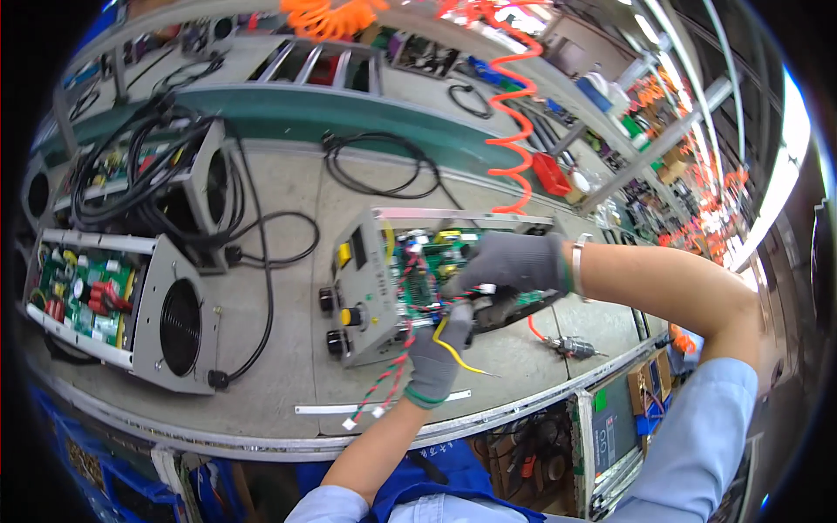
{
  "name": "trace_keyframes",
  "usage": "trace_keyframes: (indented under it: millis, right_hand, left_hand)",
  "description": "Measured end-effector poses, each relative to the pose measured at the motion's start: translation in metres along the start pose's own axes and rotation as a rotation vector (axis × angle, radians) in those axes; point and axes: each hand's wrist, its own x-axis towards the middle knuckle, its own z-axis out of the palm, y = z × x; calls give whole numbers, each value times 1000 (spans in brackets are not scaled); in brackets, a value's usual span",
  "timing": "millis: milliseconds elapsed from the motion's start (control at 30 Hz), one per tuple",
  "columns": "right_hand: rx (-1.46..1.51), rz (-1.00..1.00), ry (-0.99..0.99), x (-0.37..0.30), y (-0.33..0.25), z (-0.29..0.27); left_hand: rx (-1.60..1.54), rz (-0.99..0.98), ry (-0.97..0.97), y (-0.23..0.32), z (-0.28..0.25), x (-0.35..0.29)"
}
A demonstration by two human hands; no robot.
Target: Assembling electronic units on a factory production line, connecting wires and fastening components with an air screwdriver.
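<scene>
Head camera view: an open grey metal unit (377, 327) sits on the workbench (261, 357), the gloved right hand (516, 261) over its interior and the gloved left hand (435, 359) at its near side. Its front panel (366, 283), facing left, carries black knobs (334, 343); inside, coloured wires (410, 268) cross a green circuit board (425, 283). Both hands have curled fingers that nearly meet among the wires; whether they grip anything, I cannot tell
</scene>
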Motion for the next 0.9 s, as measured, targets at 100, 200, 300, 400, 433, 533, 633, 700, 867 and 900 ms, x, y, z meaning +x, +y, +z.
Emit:
trace_keyframes:
  millis: [100,200,300,400,433,533,633,700,867,900]
  right_hand:
    - [-179,-600,-114,38,60,-18]
    - [-55,-379,55,8,29,8]
    - [-43,-465,207,-11,39,20]
    - [-246,-639,414,-1,58,26]
    - [-272,-686,469,3,63,27]
    - [-401,-777,529,-3,63,33]
    - [-405,-788,562,-5,69,35]
    - [-385,-810,570,-3,72,37]
    - [-133,-951,837,19,94,58]
    - [-42,-1013,945,20,98,66]
  left_hand:
    - [675,160,64,16,23,0]
    - [424,278,-36,15,8,9]
    - [294,51,152,11,-13,7]
    - [557,54,61,30,-22,-21]
    - [707,58,20,38,-19,-29]
    - [797,132,21,63,-21,-45]
    - [1008,345,26,81,-15,-52]
    - [1223,835,-93,91,-4,-44]
    - [2152,1241,-259,138,54,-1]
    - [2246,1107,-572,144,54,11]
